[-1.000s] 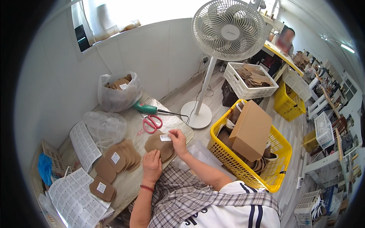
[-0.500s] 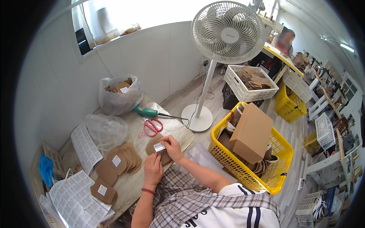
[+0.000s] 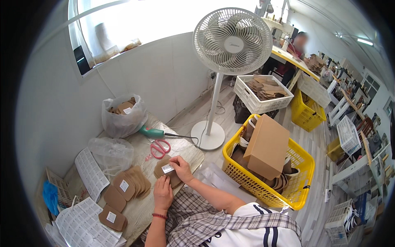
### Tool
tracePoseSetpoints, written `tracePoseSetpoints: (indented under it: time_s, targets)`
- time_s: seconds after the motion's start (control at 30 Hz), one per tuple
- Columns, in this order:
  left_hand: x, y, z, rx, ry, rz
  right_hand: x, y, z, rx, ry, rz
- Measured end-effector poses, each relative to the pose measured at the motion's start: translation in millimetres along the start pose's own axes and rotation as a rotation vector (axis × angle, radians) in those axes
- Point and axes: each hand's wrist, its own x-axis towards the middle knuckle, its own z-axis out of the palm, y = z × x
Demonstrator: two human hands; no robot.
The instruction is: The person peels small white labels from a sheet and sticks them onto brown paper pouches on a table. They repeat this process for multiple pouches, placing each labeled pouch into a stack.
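Brown pieces (image 3: 173, 178) (white label (image 3: 167, 168) on top), partly under both hands (image 3: 163, 193)

Wall (image 3: 164, 61): white, marked by faint vertical seams. Window (image 3: 156, 16): one, wide, set in the wall, filled with bright white light. Floor (image 3: 187, 110): laid with greyish wood-look planks. Surface (image 3: 187, 149): pale, placed beside the wall. Pedestal fan (image 3: 232, 45): white, round-based, stood on the floor. Second surface (image 3: 284, 54): yellow-edged, placed farther back. Ceiling (image 3: 325, 14): white, fitted with a lit tube lamp (image 3: 365, 42). Far window (image 3: 371, 87): divided into panes, seen at right.
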Motion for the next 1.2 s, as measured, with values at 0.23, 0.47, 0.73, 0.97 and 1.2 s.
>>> tracePoseSetpoints:
  time_s: [0.23,0.47,0.73,0.97,1.2]
  targets:
    - [-0.8,-0.4,0.1,-0.002,0.008,0.007,-0.8,-0.9,0.0,-0.014,-0.012,-0.014]
    - [-1.7,-1.9,1.1,-0.003,0.009,0.005,-0.8,-1.1,-0.5,-0.004,-0.023,0.009]
    - [-0.3,-0.6,0.4,-0.002,0.010,0.007,-0.1,-2.5,-1.2,-0.026,-0.024,-0.001]
    - [-11.4,-1.4,-2.0,0.008,-0.001,-0.002,1.3,-12.3,0.7,-0.041,0.012,-0.033]
    - [-3.7,-1.0,-0.7,-0.008,0.011,0.012,-3.8,-4.0,1.7,-0.068,0.020,-0.047]
